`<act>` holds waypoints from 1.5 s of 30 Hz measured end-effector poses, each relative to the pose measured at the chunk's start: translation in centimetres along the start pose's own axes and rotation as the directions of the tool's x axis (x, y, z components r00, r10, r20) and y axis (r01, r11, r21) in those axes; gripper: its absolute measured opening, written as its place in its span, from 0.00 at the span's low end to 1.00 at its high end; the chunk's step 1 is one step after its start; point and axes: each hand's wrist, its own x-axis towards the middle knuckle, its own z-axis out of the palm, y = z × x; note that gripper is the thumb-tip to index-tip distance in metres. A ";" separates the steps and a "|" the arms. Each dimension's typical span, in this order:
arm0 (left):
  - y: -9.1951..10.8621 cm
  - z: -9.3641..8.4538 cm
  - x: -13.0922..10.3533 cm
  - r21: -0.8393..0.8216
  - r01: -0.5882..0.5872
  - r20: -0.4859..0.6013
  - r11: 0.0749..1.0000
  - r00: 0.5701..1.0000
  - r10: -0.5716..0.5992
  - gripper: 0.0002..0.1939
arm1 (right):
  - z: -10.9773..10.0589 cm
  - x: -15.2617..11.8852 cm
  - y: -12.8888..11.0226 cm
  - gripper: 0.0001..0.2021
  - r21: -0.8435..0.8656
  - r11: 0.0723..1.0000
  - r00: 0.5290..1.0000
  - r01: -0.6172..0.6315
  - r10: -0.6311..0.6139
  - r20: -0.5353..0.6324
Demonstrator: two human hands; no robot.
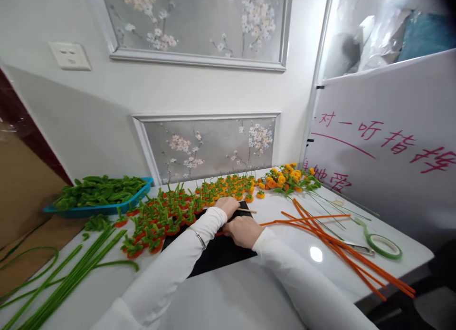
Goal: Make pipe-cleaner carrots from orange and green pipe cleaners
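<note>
Over a black mat [228, 256] my two hands are close together. My left hand [228, 206] is closed, and a thin wooden stick [248, 210] juts out of it to the right. Just below it, my right hand [244, 230] is closed on an orange pipe cleaner [274, 222]. One length of the pipe cleaner trails right across the table, and a short red-orange end shows left of the fingers. The fingertips are mostly hidden. Beside my left hand stand many small orange pipe-cleaner pieces with green tops [171, 216].
Left are a blue tray [123, 207] of green leaves and long green pipe cleaners [76, 282]. Yellow-orange flowers [287, 178] lie at the back right. Loose orange pipe cleaners [342, 249], scissors [359, 248] and green tape [384, 247] lie right. A wall stands behind the table.
</note>
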 end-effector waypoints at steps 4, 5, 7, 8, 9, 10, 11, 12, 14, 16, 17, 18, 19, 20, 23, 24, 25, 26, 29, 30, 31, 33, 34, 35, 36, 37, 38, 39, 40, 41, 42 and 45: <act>-0.3 0.2 0.5 0.019 -0.011 0.011 1.000 1.000 0.011 0.09 | -0.1 0.0 0.3 0.12 0.018 1.000 1.000 0.010 -0.009 -0.024; -0.5 0.2 0.4 0.015 -0.018 0.006 1.000 1.000 0.018 0.09 | -0.2 0.0 0.4 0.12 0.019 1.000 0.999 0.013 -0.012 -0.030; -0.9 0.2 -0.1 -0.004 -0.033 -0.010 0.999 0.999 0.033 0.09 | -0.2 0.0 0.5 0.11 0.020 1.000 0.999 0.023 -0.022 -0.040; -1.2 0.2 -0.6 -0.019 -0.038 -0.023 0.999 0.999 0.038 0.09 | -0.3 -0.1 0.5 0.11 0.020 0.999 0.999 0.030 -0.029 -0.045; -1.4 0.0 -1.3 -0.038 -0.040 -0.040 0.998 0.998 0.038 0.09 | -0.3 -0.1 0.5 0.11 0.021 0.999 0.998 0.041 -0.040 -0.051; -1.8 -0.1 -2.2 -0.060 -0.038 -0.063 0.998 0.997 0.034 0.10 | -0.4 -0.1 0.5 0.11 0.024 0.998 0.997 0.056 -0.054 -0.055; -2.1 -0.3 -3.2 -0.085 -0.038 -0.083 0.996 0.996 0.031 0.11 | -0.6 -0.2 0.5 0.10 0.030 0.997 0.996 0.074 -0.072 -0.058; -2.5 -0.4 -4.3 -0.110 -0.036 -0.105 0.993 0.994 0.024 0.12 | -0.7 -0.2 0.4 0.10 0.037 0.995 0.994 0.094 -0.092 -0.058; -3.3 -0.6 -6.6 -0.161 -0.027 -0.134 0.987 0.991 0.005 0.15 | -1.2 -0.4 0.2 0.11 0.072 0.986 0.987 0.148 -0.143 -0.075; -4.0 -0.6 -8.8 -0.336 0.014 -0.166 0.942 0.983 -0.073 0.15 | -1.7 -0.5 0.1 0.13 0.137 0.966 0.971 0.218 -0.201 -0.130; -4.2 -0.4 -9.7 -0.453 0.022 -0.158 0.891 0.982 -0.104 0.16 | -2.0 -0.6 0.0 0.14 0.179 0.951 0.959 0.254 -0.224 -0.171; -4.4 -0.3 -10.5 -0.552 0.025 -0.138 0.834 0.983 -0.121 0.16 | -2.2 -0.6 0.1 0.15 0.218 0.934 0.947 0.284 -0.239 -0.213; -4.5 -0.1 -11.2 -0.635 0.033 -0.108 0.772 0.986 -0.131 0.17 | -2.5 -0.7 0.3 0.15 0.256 0.916 0.934 0.310 -0.243 -0.261; -4.5 0.1 -11.7 -0.692 0.044 -0.072 0.721 0.989 -0.129 0.18 | -2.7 -0.8 0.5 0.14 0.295 0.900 0.922 0.321 -0.226 -0.314; -4.2 0.4 -12.7 -0.826 0.151 0.086 0.543 0.986 -0.144 0.25 | -3.0 -1.0 1.7 0.13 0.398 0.863 0.883 0.312 -0.108 -0.457; -4.0 0.4 -12.9 -0.871 0.205 0.152 0.447 0.977 -0.152 0.29 | -3.0 -1.0 2.1 0.12 0.428 0.849 0.869 0.310 -0.070 -0.490; -3.8 0.4 -13.1 -0.909 0.253 0.214 0.332 0.965 -0.149 0.31 | -2.9 -1.0 2.5 0.12 0.457 0.836 0.858 0.305 -0.033 -0.513; -3.6 0.4 -13.3 -0.935 0.280 0.255 0.219 0.958 -0.135 0.33 | -2.7 -1.0 2.8 0.12 0.480 0.824 0.850 0.301 -0.003 -0.527; -3.2 0.4 -13.9 -0.959 0.283 0.283 -0.012 0.957 -0.059 0.34 | -1.6 -0.8 3.1 0.11 0.538 0.784 0.866 0.309 0.001 -0.500; -3.1 0.5 -14.0 -0.959 0.279 0.281 -0.055 0.959 -0.034 0.34 | -1.1 -0.7 2.9 0.11 0.552 0.775 0.881 0.308 -0.013 -0.473; -3.0 0.6 -14.1 -0.958 0.272 0.274 -0.088 0.962 -0.011 0.32 | -0.6 -0.5 2.6 0.11 0.562 0.769 0.897 0.305 -0.033 -0.442; -2.9 0.7 -14.4 -0.960 0.244 0.243 -0.135 0.970 0.021 0.27 | 0.4 -0.2 2.0 0.12 0.568 0.767 0.919 0.298 -0.069 -0.388; -2.9 0.8 -14.4 -0.961 0.229 0.228 -0.154 0.973 0.028 0.25 | 0.9 0.0 1.7 0.12 0.563 0.771 0.925 0.298 -0.089 -0.369; -3.0 0.8 -14.5 -0.960 0.217 0.216 -0.175 0.976 0.028 0.23 | 1.2 0.2 1.5 0.13 0.555 0.775 0.928 0.302 -0.106 -0.357; -3.1 0.8 -14.5 -0.956 0.213 0.211 -0.203 0.977 0.030 0.23 | 1.5 0.3 1.3 0.14 0.547 0.780 0.930 0.305 -0.119 -0.349; -3.2 0.7 -14.4 -0.947 0.216 0.213 -0.238 0.976 0.035 0.24 | 1.7 0.4 1.2 0.14 0.541 0.783 0.930 0.307 -0.125 -0.346; -3.3 0.7 -14.4 -0.935 0.224 0.219 -0.276 0.975 0.047 0.27 | 1.8 0.4 1.1 0.14 0.541 0.783 0.929 0.306 -0.122 -0.349; -3.4 0.6 -14.3 -0.921 0.233 0.225 -0.314 0.972 0.063 0.29 | 1.8 0.5 1.1 0.14 0.544 0.781 0.927 0.306 -0.114 -0.359; -3.5 0.6 -14.2 -0.906 0.242 0.228 -0.346 0.970 0.081 0.30 | 1.8 0.5 1.1 0.14 0.549 0.777 0.922 0.309 -0.102 -0.373; -3.5 0.6 -14.1 -0.894 0.252 0.232 -0.370 0.968 0.099 0.30 | 1.8 0.5 1.1 0.14 0.551 0.773 0.915 0.316 -0.095 -0.391; -3.5 0.7 -14.1 -0.886 0.262 0.236 -0.383 0.965 0.115 0.29 | 1.7 0.5 1.1 0.14 0.549 0.768 0.907 0.328 -0.094 -0.410; -3.3 0.8 -14.0 -0.886 0.267 0.232 -0.378 0.963 0.138 0.22 | 1.6 0.5 0.9 0.13 0.528 0.761 0.883 0.377 -0.121 -0.454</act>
